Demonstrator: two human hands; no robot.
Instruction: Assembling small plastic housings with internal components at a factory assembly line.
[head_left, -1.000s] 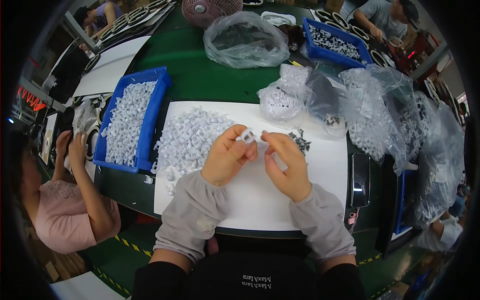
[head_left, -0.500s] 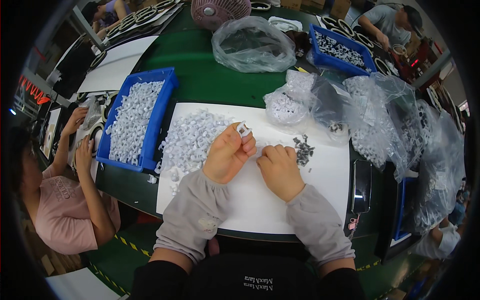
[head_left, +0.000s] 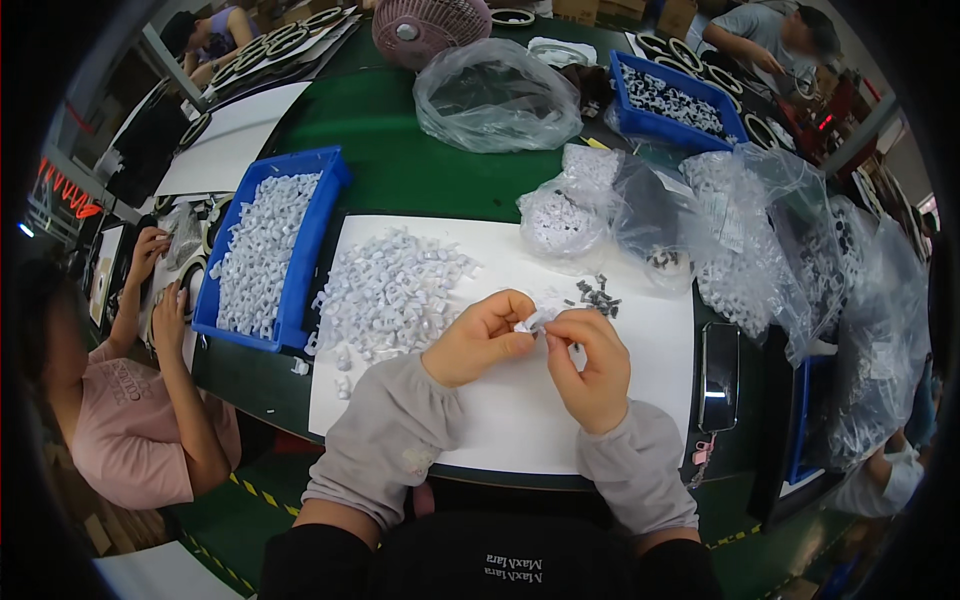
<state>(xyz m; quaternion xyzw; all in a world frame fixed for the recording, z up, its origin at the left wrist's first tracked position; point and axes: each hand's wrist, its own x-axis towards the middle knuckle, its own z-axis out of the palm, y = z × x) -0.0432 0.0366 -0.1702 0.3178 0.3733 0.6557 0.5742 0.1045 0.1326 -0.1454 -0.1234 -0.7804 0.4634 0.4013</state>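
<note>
My left hand (head_left: 480, 338) pinches a small white plastic clip (head_left: 531, 322) between thumb and forefinger, above a white sheet (head_left: 500, 425). Close against it, my right hand (head_left: 590, 362) has its thumb and fingertips drawn together at the clip's edge; whatever they grip is too small to make out. To the left of my hands spreads a loose heap of similar white plastic pieces (head_left: 390, 290). Just beyond my right hand lies a little pile of small dark grey pieces (head_left: 598, 297).
A blue bin (head_left: 292, 290) full of white pieces stands left, another blue bin (head_left: 630, 98) at far right. Clear plastic bags (head_left: 740, 240) of parts crowd the right side, near a phone (head_left: 720, 375). A pink fan (head_left: 425, 30) sits at the back. A co-worker (head_left: 130, 420) works at left.
My right hand has left the dark pile and come up to meet the left at the white clip. The left hand has lowered and turned, still holding the clip.
</note>
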